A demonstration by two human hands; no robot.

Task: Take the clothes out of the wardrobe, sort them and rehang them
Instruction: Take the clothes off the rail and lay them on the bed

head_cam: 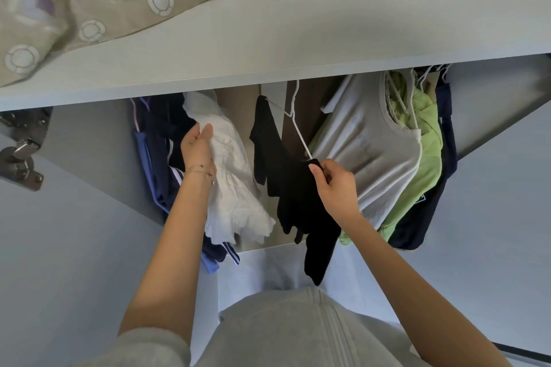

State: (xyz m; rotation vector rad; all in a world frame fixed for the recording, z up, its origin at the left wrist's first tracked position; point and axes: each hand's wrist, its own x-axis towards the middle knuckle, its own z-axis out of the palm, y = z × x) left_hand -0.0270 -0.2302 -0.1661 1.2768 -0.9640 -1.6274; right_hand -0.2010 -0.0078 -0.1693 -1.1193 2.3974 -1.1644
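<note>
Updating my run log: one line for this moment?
left hand: grips white garment | right hand: pinches black garment | black garment on hanger

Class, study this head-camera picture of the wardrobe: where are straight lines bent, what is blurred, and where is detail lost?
Head view: the wide lens skews the shelf edge; the patterned bedding at top left is blurred; light is soft, without glare; the black garment in the right hand hides its folds, the white garment in the left hand keeps them.
</note>
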